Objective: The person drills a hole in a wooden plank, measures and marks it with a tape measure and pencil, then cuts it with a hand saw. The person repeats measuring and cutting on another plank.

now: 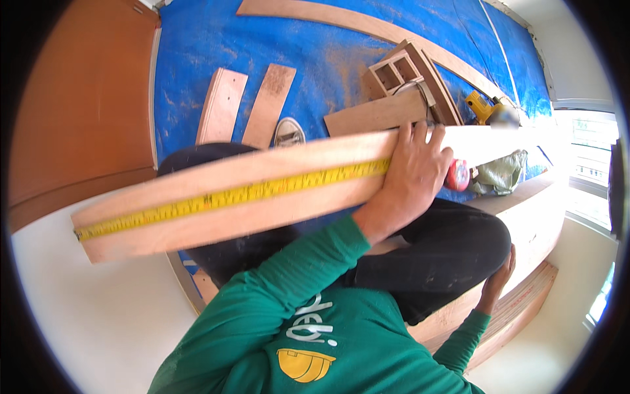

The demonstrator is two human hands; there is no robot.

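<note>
Evidently clasped in the left hand point(415, 164), from above and across the face: a pale wooden plank point(282, 151), with fingers bent over the far edge. Likely stiff and fairly light for such length, though apt to tip at the long free end; smooth-looking, perhaps a little slippery if dusty. Best taken hold of across the width near mid-length, or steadied at both ends. Stretching away from the grip between eight and nine o'clock to a square-cut end, and toward two or three o'clock into glare.

Laid along the plank: a yellow tape blade point(262, 190), reaching that square end and passing under the left hand. Probably thin and springy, so better pressed flat than pinched. Just beside the hand at three o'clock: a red case point(458, 175), apparently the tape's. At five o'clock, beside a dark-trousered knee point(459, 240): the right hand point(500, 279), partly hidden; impossible to tell whether gripping or merely resting. At ten o'clock, on blue sheeting point(180, 98): two short boards point(223, 105).
</note>
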